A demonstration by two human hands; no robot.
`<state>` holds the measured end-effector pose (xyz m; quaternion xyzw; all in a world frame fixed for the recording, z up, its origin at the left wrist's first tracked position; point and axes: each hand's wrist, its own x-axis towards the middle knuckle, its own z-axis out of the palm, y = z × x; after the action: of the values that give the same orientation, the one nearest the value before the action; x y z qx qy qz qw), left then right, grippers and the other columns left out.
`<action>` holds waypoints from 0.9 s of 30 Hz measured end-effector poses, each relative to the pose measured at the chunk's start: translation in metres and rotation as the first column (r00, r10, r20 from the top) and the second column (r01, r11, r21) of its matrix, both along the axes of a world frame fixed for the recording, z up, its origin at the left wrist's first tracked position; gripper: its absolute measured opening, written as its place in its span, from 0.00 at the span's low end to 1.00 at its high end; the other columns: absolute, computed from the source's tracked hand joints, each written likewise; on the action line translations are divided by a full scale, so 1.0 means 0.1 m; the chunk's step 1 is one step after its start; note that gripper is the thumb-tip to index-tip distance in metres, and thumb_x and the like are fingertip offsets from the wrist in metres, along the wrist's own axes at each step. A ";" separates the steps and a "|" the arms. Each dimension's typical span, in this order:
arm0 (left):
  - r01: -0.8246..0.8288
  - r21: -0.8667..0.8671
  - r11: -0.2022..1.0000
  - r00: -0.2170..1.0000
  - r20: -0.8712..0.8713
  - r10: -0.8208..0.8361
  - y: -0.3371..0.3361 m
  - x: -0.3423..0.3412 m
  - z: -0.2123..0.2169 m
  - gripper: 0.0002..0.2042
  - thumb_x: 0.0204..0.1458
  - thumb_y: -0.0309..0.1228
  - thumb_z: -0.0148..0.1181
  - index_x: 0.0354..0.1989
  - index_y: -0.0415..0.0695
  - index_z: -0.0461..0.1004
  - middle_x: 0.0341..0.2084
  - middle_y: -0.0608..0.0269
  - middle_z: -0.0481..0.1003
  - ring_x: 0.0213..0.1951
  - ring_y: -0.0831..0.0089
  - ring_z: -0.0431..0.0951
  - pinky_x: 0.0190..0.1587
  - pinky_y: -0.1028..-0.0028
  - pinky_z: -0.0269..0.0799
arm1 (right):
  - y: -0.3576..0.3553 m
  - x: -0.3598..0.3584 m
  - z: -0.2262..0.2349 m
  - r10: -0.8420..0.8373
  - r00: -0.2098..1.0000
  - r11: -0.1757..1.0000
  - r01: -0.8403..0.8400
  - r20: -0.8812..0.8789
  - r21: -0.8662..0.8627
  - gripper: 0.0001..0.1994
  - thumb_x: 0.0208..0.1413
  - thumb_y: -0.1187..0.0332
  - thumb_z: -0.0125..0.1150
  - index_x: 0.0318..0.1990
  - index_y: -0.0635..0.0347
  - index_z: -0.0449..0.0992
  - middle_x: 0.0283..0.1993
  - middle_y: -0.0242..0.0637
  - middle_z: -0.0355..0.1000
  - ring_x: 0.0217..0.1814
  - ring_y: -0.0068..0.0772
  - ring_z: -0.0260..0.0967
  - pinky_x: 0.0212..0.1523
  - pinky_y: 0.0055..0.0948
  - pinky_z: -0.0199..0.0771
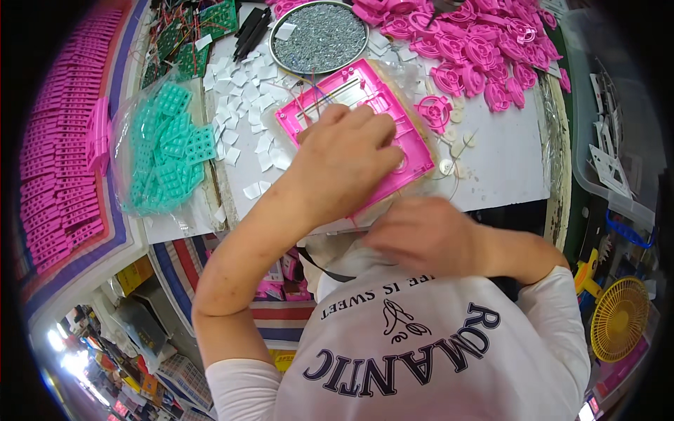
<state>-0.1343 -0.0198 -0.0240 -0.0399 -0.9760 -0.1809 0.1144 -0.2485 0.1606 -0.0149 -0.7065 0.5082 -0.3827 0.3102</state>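
Note:
A pink plastic casing (411,151) lies tilted on the table, its inner side up, with metal strips and thin coloured wires at its upper left part. My left hand (347,158) is over its middle, fingers curled down into it; the fingertips and anything they pinch are hidden. Just below the casing's near edge is my right hand (425,235), smeared by motion, so its fingers cannot be read. Small white round discs (446,167) with thin wires lie right of the casing.
White paper-like squares (242,95) are scattered left of the casing. Behind stands a round tray (367,42) of small screws. Pink round parts (484,56) heap at far right. A bag of teal keypads (168,147), green circuit boards (193,59) and stacked pink parts (63,147) lie left.

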 end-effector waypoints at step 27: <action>-0.256 0.256 0.932 0.952 -0.099 0.288 0.44 0.62 -0.31 0.09 0.45 0.27 0.73 0.32 0.47 0.77 0.30 0.67 0.74 0.40 0.63 0.75 0.49 0.62 0.65 | -0.15 -0.75 -0.04 0.044 0.880 0.981 -0.127 -0.473 -0.145 0.07 0.45 0.71 0.63 0.34 0.58 0.77 0.37 0.30 0.73 0.44 0.36 0.72 0.34 0.31 0.78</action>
<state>-0.0725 0.0238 -0.0552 0.0978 -0.9330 -0.2768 0.2079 -0.3231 0.1452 -0.0186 -0.8235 0.5013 -0.2295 0.1335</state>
